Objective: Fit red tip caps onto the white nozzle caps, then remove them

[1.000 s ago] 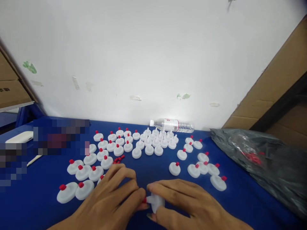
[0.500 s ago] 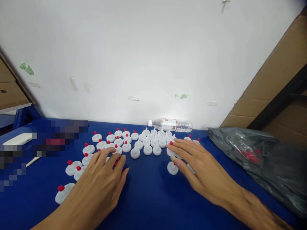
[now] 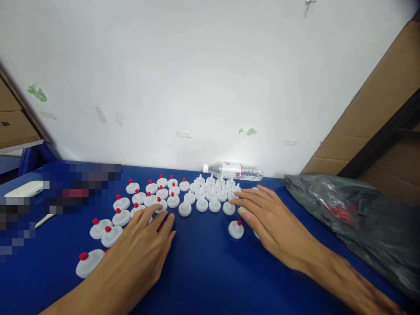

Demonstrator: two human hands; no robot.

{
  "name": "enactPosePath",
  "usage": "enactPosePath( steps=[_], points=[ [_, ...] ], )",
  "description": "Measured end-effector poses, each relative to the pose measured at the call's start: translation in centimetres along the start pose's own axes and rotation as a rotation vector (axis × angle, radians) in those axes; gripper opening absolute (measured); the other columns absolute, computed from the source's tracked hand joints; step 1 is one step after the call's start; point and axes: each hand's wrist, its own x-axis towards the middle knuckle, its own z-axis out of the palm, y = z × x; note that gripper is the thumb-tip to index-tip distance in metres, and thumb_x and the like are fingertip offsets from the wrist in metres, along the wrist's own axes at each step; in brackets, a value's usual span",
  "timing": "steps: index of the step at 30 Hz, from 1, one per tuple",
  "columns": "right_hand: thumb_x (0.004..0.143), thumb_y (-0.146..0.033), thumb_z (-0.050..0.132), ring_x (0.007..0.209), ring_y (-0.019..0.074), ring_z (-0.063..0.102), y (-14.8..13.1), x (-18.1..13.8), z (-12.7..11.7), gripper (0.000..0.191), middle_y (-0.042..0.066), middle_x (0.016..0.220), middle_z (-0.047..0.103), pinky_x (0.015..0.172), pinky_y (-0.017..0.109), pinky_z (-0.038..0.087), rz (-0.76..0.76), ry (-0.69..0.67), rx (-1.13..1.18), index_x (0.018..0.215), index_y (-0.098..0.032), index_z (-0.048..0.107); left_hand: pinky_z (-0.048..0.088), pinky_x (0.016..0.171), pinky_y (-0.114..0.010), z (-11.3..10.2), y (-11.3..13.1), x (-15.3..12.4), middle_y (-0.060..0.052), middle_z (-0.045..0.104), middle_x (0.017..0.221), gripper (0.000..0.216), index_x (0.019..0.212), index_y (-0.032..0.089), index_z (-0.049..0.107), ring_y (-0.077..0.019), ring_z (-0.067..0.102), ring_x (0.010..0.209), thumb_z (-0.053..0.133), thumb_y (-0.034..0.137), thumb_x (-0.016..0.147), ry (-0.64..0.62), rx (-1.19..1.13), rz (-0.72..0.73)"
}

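Left hand (image 3: 139, 247) bent over red caps (image 3: 159, 228) on desk (image 3: 200, 267); can't tell if it grips any. Right hand (image 3: 278, 229) loose, fingers spread, tips at a white round piece (image 3: 229, 209) beside the bunched others (image 3: 211, 195).

The left hand (image 3: 144, 245) all but hides a red cap (image 3: 159, 228), the right hand (image 3: 277, 227) some white discs (image 3: 257, 234). Something (image 3: 76, 192) near the worktop's (image 3: 197, 267) left edge is blurred past my telling; the bottle's (image 3: 252, 173) lettering is too small to read.
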Motion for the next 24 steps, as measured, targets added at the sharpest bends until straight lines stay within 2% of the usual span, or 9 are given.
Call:
enactPosePath(
  steps=[3, 7, 11, 13, 17, 21, 24],
  points=[
    [0.115, -0.039, 0.027, 0.144, 0.0286, 0.054, 0.5, 0.1, 0.2, 0.047, 0.007, 0.145, 0.068, 0.123, 0.067, 0.032, 0.067, 0.011, -0.033, 0.136, -0.025, 0.068, 0.049, 0.087, -0.054, 0.1, -0.2, 0.0, -0.015, 0.079, 0.093, 0.054, 0.088, 0.014, 0.08, -0.0387, 0.07, 0.096, 0.029, 0.009, 0.105, -0.028, 0.018, 0.015],
    [0.115, -0.041, 0.024, 0.151, 0.0289, 0.046, 2.1, -0.1, 0.9, 0.051, 0.007, 0.154, 0.061, 0.125, 0.066, 0.029, 0.136, -0.005, -0.063, 0.147, -0.025, 0.061, 0.048, 0.084, -0.054, 0.4, -0.5, -0.2, -0.016, 0.077, 0.093, 0.049, 0.085, 0.014, 0.08, -0.039, 0.068, 0.094, 0.034, 0.005, 0.101, -0.038, 0.009, 0.062],
    [0.115, -0.048, 0.027, 0.156, 0.0318, 0.037, 3.3, -0.5, 1.3, 0.052, 0.007, 0.165, 0.047, 0.125, 0.068, 0.028, 0.172, -0.064, -0.08, 0.157, -0.028, 0.051, 0.046, 0.09, -0.054, 0.7, -0.4, -0.5, -0.014, 0.077, 0.095, 0.038, 0.084, 0.015, 0.077, -0.0378, 0.065, 0.099, 0.043, 0.001, 0.092, -0.015, -0.094, 0.001],
    [0.114, -0.051, 0.027, 0.156, 0.0328, 0.036, 3.6, -0.4, 1.3, 0.054, 0.007, 0.165, 0.046, 0.125, 0.069, 0.029, 0.181, -0.098, -0.087, 0.159, -0.028, 0.048, 0.046, 0.092, -0.049, 0.6, -0.2, -0.5, -0.012, 0.077, 0.095, 0.036, 0.087, 0.016, 0.076, -0.0347, 0.064, 0.1, 0.045, -0.002, 0.087, 0.035, -0.17, -0.019],
    [0.115, -0.052, 0.023, 0.153, 0.033, 0.042, 4.0, 1.0, 1.1, 0.057, 0.007, 0.158, 0.056, 0.124, 0.068, 0.031, 0.152, -0.151, -0.083, 0.156, -0.026, 0.052, 0.046, 0.091, -0.04, 0.0, 0.3, -0.4, -0.003, 0.077, 0.093, 0.045, 0.095, 0.021, 0.073, -0.0266, 0.064, 0.102, 0.044, -0.01, 0.08, 0.102, -0.347, -0.066],
    [0.115, -0.049, 0.024, 0.141, 0.0302, 0.058, 4.5, 3.2, 0.7, 0.055, 0.005, 0.142, 0.07, 0.118, 0.06, 0.043, 0.067, -0.153, -0.066, 0.14, -0.026, 0.067, 0.046, 0.09, -0.037, 0.1, 1.0, -0.4, 0.001, 0.075, 0.092, 0.041, 0.1, 0.024, 0.071, -0.0231, 0.062, 0.096, 0.046, -0.007, 0.09, 0.109, -0.436, -0.067],
    [0.115, -0.044, 0.028, 0.128, 0.0293, 0.068, 4.6, 4.0, 0.1, 0.051, 0.007, 0.129, 0.076, 0.11, 0.053, 0.053, 0.024, -0.067, -0.079, 0.127, -0.024, 0.073, 0.045, 0.093, -0.038, 0.2, 1.2, -0.3, 0.001, 0.072, 0.088, 0.035, 0.103, 0.023, 0.07, -0.0231, 0.059, 0.094, 0.047, -0.003, 0.097, 0.137, -0.426, -0.031]
  ],
)
